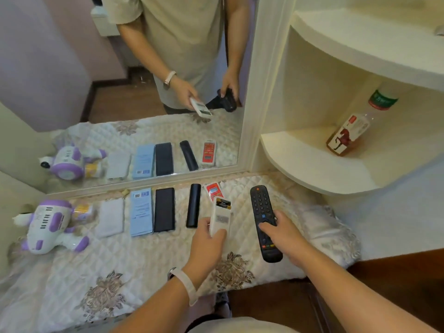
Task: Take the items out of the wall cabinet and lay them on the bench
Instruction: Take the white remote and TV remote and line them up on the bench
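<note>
Left grip [207, 245] holds white remote [220, 216] (bottle [348, 133] shelved).

The white remote [220, 217] covers part of the red packet [212, 188]; print on the bottle [346, 135] is unreadable.

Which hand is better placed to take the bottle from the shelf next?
Right hand, probably: the bottle is on the shelf at the right. It must first lay down the black remote. The left hand, holding the white remote, is farther.
</note>
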The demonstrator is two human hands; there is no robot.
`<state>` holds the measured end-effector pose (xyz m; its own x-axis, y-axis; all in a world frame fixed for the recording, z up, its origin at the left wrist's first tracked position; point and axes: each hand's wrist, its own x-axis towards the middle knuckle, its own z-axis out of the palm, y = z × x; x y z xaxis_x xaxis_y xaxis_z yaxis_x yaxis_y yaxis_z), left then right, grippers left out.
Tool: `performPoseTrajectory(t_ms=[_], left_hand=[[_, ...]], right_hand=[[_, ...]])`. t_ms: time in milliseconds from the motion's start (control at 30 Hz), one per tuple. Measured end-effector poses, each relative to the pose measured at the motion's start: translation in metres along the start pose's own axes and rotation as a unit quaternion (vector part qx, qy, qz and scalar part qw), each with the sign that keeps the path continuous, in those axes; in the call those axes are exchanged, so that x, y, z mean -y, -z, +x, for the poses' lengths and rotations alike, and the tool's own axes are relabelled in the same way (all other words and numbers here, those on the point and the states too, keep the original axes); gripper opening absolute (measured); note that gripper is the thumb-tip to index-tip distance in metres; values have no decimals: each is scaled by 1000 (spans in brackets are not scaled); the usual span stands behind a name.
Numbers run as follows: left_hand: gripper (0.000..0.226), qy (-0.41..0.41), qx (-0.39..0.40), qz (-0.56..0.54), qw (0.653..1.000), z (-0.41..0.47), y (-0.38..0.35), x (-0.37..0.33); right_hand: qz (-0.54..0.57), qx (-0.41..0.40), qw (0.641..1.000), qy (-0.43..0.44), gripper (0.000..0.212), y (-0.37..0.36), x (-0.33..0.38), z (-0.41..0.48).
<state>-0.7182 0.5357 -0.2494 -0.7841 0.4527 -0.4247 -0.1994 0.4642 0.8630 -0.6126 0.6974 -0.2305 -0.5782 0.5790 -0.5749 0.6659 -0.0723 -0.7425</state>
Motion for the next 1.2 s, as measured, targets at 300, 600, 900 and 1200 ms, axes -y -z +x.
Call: performPoseTrajectory(t_ms=[300,600,900,1200], left_hand=[[27,41,129,0,991,98,-32,-18],[20,69,113,17,991,135,-69,-18],[23,103,92,74,988,139,-87,-10],[36,62,75,181,979,106,-82,-12]], right_hand=[[-34,-37,996,-75,23,-1,15,81],[-60,-30,993,-94,23,-3,10,131],[-104,38,991,-80,22,7,-12,154],[-199,37,979,-10,34,28,-15,153]])
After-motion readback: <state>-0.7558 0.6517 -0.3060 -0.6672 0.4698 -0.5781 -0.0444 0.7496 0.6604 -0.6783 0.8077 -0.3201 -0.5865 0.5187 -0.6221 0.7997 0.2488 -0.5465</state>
